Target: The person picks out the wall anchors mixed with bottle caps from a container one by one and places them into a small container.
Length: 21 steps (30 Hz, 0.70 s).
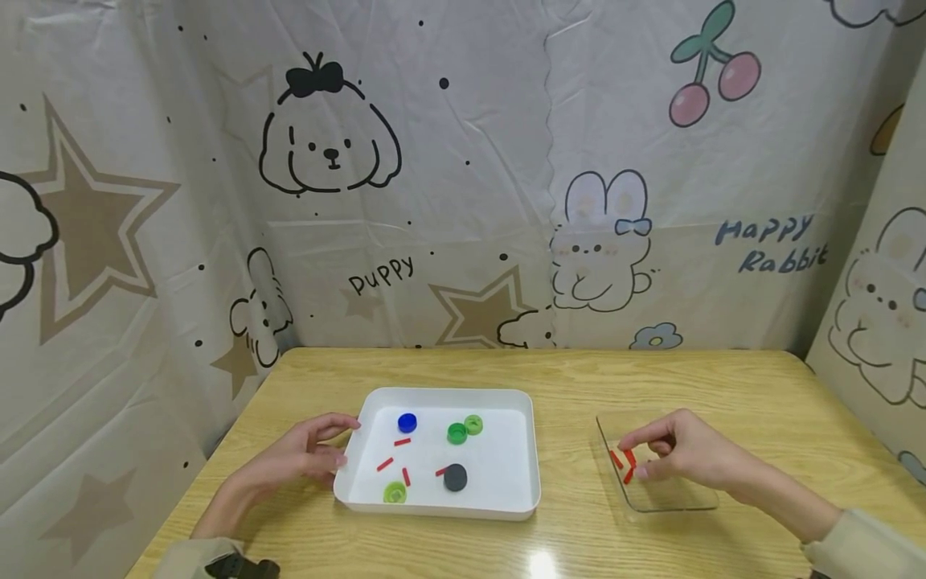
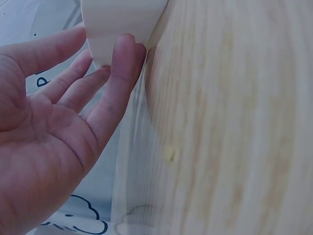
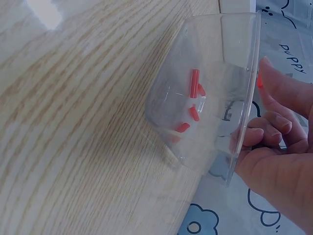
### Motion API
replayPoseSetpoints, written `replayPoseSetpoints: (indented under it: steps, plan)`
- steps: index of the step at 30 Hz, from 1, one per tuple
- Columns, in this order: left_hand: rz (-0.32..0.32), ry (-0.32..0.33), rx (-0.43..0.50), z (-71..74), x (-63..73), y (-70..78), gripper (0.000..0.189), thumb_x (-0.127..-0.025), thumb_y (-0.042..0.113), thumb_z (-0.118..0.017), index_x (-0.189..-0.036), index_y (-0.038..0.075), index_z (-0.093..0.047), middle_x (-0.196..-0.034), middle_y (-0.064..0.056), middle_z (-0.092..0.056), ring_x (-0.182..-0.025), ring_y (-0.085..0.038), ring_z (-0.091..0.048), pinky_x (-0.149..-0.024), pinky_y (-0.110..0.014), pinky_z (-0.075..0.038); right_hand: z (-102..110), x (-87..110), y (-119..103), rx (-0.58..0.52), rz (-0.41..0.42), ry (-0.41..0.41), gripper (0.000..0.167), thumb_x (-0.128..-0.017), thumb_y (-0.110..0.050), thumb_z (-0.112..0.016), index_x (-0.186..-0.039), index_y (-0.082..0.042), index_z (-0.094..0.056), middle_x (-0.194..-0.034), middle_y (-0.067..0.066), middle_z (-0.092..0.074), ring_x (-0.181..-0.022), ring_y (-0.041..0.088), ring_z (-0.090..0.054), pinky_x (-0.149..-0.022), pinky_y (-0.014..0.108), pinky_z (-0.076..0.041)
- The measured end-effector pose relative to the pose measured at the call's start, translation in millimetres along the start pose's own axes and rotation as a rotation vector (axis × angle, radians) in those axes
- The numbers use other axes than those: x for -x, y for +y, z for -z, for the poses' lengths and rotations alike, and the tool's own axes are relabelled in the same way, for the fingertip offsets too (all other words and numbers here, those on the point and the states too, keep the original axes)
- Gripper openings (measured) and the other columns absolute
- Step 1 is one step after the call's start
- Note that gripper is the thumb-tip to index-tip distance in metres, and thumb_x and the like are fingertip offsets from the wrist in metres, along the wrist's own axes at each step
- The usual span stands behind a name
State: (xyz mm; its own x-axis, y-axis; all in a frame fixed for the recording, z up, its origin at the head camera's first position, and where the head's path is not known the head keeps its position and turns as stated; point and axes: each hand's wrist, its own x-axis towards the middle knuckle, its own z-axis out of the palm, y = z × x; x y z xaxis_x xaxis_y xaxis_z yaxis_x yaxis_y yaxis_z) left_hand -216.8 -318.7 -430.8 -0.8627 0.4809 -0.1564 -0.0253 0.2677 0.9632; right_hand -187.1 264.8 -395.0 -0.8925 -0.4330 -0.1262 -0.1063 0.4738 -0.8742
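In the head view a white tray (image 1: 499,450) holds bottle caps: a blue cap (image 1: 407,422), a green cap (image 1: 456,434), two light green ones and a black cap (image 1: 455,478). Short red sticks (image 1: 385,464) lie among them. My left hand (image 1: 307,450) touches the tray's left side with loosely bent fingers; the left wrist view shows its fingertips against the white wall. Over a clear plastic box (image 1: 680,498) on the right, my right hand (image 1: 687,450) pinches a red stick (image 3: 259,79) between thumb and forefinger. More red pieces (image 3: 194,83) lie inside the box.
Both containers stand on a wood-grain table (image 1: 564,386), the tray left of the middle and the box to its right. A printed curtain (image 1: 463,161) hangs behind the table and along its sides.
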Motion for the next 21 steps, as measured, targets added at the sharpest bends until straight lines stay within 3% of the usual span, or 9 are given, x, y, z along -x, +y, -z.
replayPoseSetpoints:
  steps: [21]
  plan:
    - [-0.007,-0.009,-0.002,0.0,0.4,-0.7,0.062,-0.098,0.005,-0.07,-0.151,-0.009,-0.04,-0.163,-0.035,-0.03,-0.111,-0.033,-0.066,-0.083,-0.047,-0.061,0.0,1.5,-2.1,0.008,-0.047,0.046,0.042,-0.085,-0.001,-0.084,-0.124,0.008,-0.073,-0.067,-0.002,-0.023,-0.063,0.014,-0.026,-0.063,0.029,-0.031]
